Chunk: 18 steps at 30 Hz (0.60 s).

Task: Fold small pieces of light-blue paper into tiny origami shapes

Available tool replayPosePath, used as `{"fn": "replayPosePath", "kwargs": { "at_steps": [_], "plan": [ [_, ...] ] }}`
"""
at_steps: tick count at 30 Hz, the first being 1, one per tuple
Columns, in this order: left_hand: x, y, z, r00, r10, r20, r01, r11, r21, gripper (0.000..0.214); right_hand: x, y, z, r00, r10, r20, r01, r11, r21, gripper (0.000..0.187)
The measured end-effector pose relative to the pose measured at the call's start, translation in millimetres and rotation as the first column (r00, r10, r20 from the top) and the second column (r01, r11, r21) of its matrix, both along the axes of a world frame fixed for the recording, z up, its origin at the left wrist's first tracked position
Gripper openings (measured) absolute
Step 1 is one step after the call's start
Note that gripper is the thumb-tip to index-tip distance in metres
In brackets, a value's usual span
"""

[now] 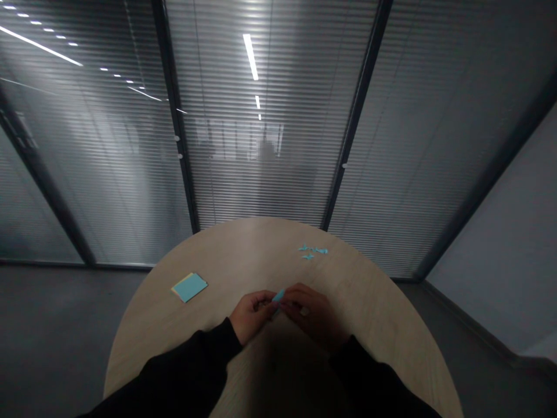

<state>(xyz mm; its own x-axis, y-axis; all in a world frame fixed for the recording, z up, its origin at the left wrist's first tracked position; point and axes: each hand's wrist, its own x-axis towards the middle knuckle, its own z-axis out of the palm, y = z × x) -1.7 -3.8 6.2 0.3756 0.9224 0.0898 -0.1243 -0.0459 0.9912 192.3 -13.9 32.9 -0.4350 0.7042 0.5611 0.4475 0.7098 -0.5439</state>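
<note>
A small folded piece of light blue paper (278,296) is held between both hands above the near middle of the table. My left hand (253,313) is closed, pinching the paper's left side between thumb and fingers. From the other side my right hand (314,313) grips it too, its fingertips meeting the left ones. Part of the paper is hidden by the fingers. Beyond my right hand lie several small folded blue paper pieces (308,256), seemingly bird-shaped. Left of my hands rests a stack of blue paper sheets (190,287) with a yellowish edge showing beneath.
The round wooden table (243,249) reaches close to a glass wall with blinds (261,191) and dark frames. Grey floor (52,325) shows on the left, and a pale wall (505,244) stands at the right. The light is dim.
</note>
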Motion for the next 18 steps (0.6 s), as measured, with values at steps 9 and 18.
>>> {"fn": "replayPosePath", "kwargs": {
  "at_steps": [9,18],
  "plan": [
    [1.1,-0.4,0.1,0.99,0.076,0.115,-0.065,0.993,-0.094,0.046,-1.0,1.2,-4.6,0.998,-0.042,0.056,0.041,0.999,0.008,0.018],
    [3.5,-1.5,2.4,0.991,0.106,0.085,-0.099,0.992,-0.084,0.046,-7.4,0.2,-7.2,0.993,-0.102,0.063,0.097,0.992,0.08,0.018]
  ]
}}
